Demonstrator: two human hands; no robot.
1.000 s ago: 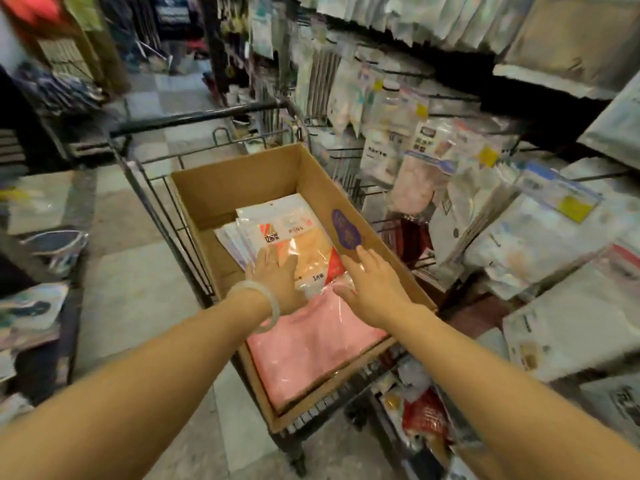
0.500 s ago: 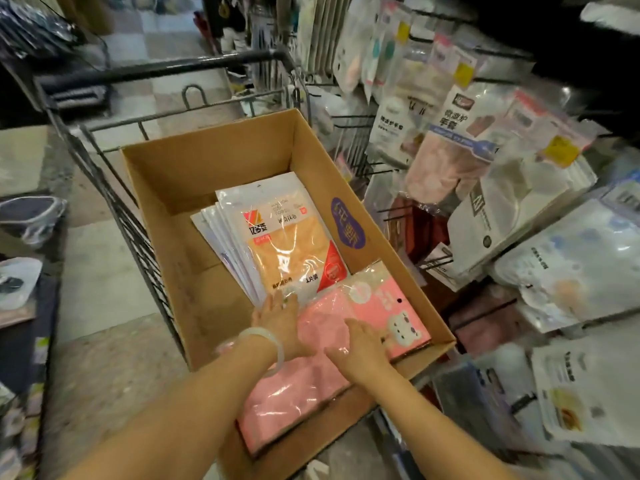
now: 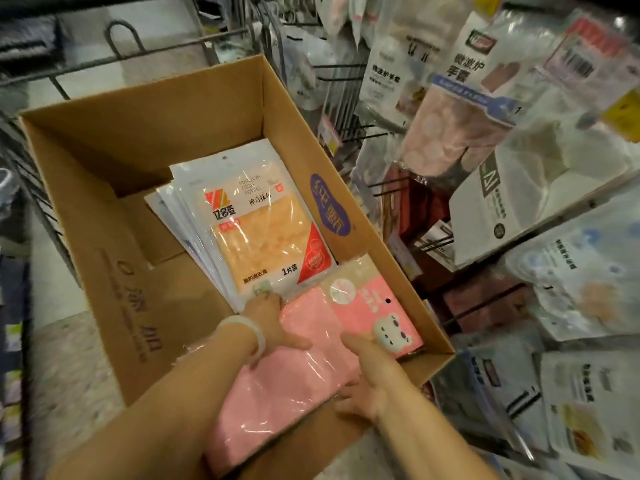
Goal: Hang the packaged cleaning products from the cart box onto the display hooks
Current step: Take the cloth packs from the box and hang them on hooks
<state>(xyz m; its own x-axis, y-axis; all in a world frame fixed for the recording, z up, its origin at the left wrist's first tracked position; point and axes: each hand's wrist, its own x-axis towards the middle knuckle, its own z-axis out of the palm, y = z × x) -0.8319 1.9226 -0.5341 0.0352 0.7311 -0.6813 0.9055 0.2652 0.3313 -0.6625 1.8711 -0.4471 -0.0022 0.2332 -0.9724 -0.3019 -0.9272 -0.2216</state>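
Note:
A cardboard box (image 3: pixel 145 140) sits in a wire cart. Inside lies a stack of orange dish-towel packs (image 3: pixel 263 233) and, nearer me, a pink cloth package (image 3: pixel 294 372) with a cartoon face on its pink header. My left hand (image 3: pixel 273 323), with a pale bangle on the wrist, grips the pink package's left edge, thumb on top. My right hand (image 3: pixel 367 372) holds its right side, thumb on top and fingers curled under. Display hooks (image 3: pixel 367 136) stick out from the rack on the right.
The rack on the right is crowded with hanging packaged goods, such as oven mitts (image 3: pixel 460 133) and white pouches (image 3: pixel 512 202). The wire cart (image 3: pixel 41 202) frames the box at the left and back. Grey tiled floor (image 3: pixel 62 358) lies at the left.
Both hands have slid from the orange pack down onto the pink package and closed on its sides. My view has dropped closer to the box.

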